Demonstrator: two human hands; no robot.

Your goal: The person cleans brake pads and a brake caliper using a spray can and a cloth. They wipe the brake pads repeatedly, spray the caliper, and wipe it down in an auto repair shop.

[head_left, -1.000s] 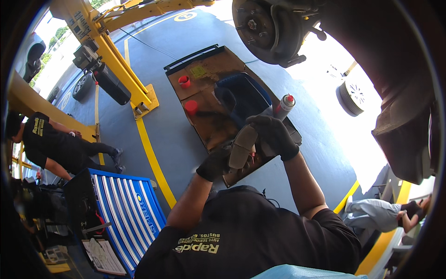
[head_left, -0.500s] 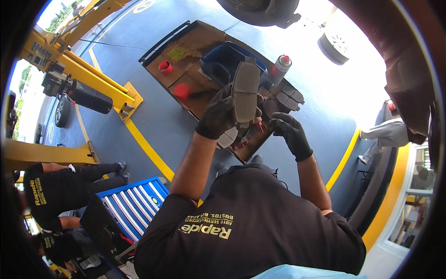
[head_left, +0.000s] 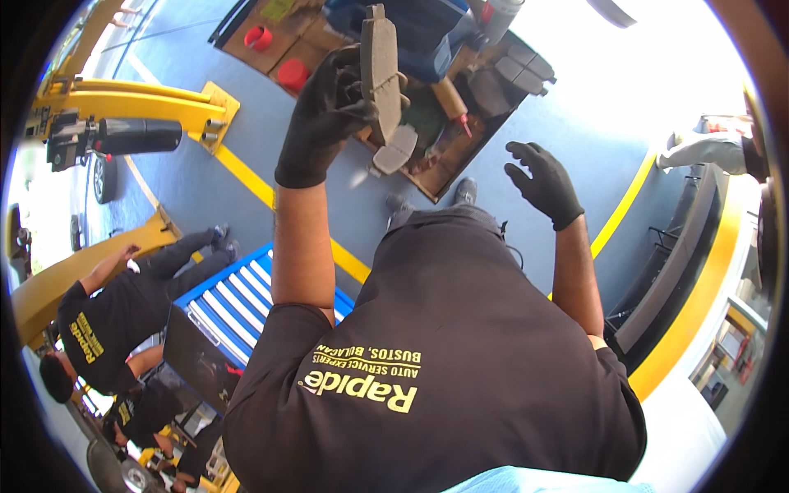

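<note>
My left hand (head_left: 322, 123), in a black glove, grips a grey brake pad (head_left: 380, 82) and holds it upright above the near left part of a cardboard-lined cart top (head_left: 426, 182). The pad is turned so that its narrow side and part of its face show. Off to the right of the cart, my gloved right hand (head_left: 542, 182) is empty, its fingers apart and slightly bent. A second brake pad (head_left: 395, 150) lies at the cart's near edge. More pads (head_left: 523, 70) rest at its right corner, beside a tan tube (head_left: 449, 99) with a red tip.
On the cart stand a blue plastic container (head_left: 419, 41), a spray can (head_left: 500, 16) and two red caps (head_left: 258, 38). A blue tool chest (head_left: 226, 306) is at my left, with co-workers (head_left: 107, 320) beyond it. A yellow lift post (head_left: 156, 107) rises at far left.
My left hand has turned the brake pad from face-on towards its edge and shifted left. My right hand has moved away from the cart and its fingers have spread. The whole view has shifted.
</note>
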